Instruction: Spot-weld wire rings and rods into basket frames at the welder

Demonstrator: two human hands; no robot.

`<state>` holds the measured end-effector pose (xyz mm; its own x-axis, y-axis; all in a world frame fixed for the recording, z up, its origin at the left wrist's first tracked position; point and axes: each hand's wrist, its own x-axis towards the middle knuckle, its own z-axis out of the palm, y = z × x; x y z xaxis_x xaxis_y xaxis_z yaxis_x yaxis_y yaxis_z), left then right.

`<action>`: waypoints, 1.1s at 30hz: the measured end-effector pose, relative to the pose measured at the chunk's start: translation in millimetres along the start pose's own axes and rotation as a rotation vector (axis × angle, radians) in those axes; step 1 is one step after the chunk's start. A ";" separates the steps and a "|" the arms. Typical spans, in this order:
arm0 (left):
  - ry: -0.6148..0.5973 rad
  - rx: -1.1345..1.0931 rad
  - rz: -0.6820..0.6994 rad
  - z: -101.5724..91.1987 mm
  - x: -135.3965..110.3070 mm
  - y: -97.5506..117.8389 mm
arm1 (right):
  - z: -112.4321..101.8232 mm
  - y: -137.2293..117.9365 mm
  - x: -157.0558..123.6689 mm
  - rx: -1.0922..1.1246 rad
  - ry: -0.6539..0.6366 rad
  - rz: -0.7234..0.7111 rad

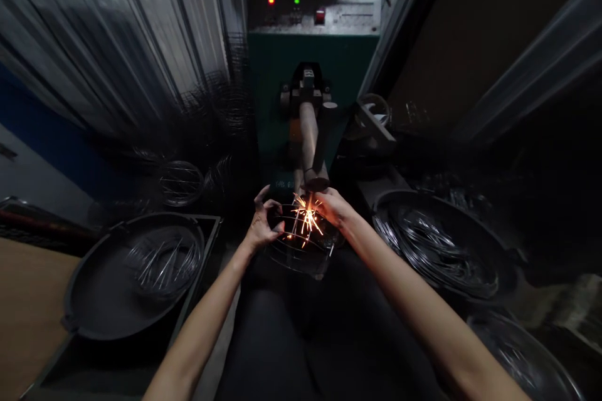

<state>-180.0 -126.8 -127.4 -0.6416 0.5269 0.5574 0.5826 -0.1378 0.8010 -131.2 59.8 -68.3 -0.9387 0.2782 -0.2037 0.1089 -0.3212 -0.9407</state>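
Note:
A round wire frame (301,247) sits under the welding arm (311,144) of a green machine (313,56). Orange sparks (306,216) fly from the spot where the arm's tip meets the wires. My left hand (261,225) grips the frame's left rim with curled fingers. On the frame's right side, beside the sparks, my right hand (332,207) holds the wires with closed fingers. Both forearms reach in from the bottom of the view.
A dark pan (94,301) at the left holds loose wire pieces. Another dark pan (470,225) at the right holds wire rings. Finished wire frames (181,183) are stacked behind the left pan. The machine panel shows a red and a green light.

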 end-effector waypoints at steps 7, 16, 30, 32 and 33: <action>-0.095 0.195 0.095 -3.1 4.8 5.9 | -6.3 -24.8 13.0 -0.089 0.145 -0.006; -0.452 0.498 0.409 36.2 -80.4 42.6 | -56.1 -30.4 -82.8 -0.777 0.267 0.069; -0.118 0.469 0.015 -11.9 -64.2 126.3 | -51.9 -34.2 -195.5 -1.480 -0.326 -0.469; -0.149 0.381 -0.093 -6.9 -63.7 144.0 | -57.6 -26.7 -177.2 -1.462 -0.316 -0.502; -0.136 0.332 -0.170 0.9 -65.8 153.6 | -60.0 -20.8 -165.0 -1.451 -0.304 -0.495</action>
<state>-47.8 -181.9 -41.3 -0.6842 0.6280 0.3707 0.6172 0.2279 0.7531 41.0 74.9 -31.4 -0.9841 -0.1559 0.0852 -0.1767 0.9084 -0.3790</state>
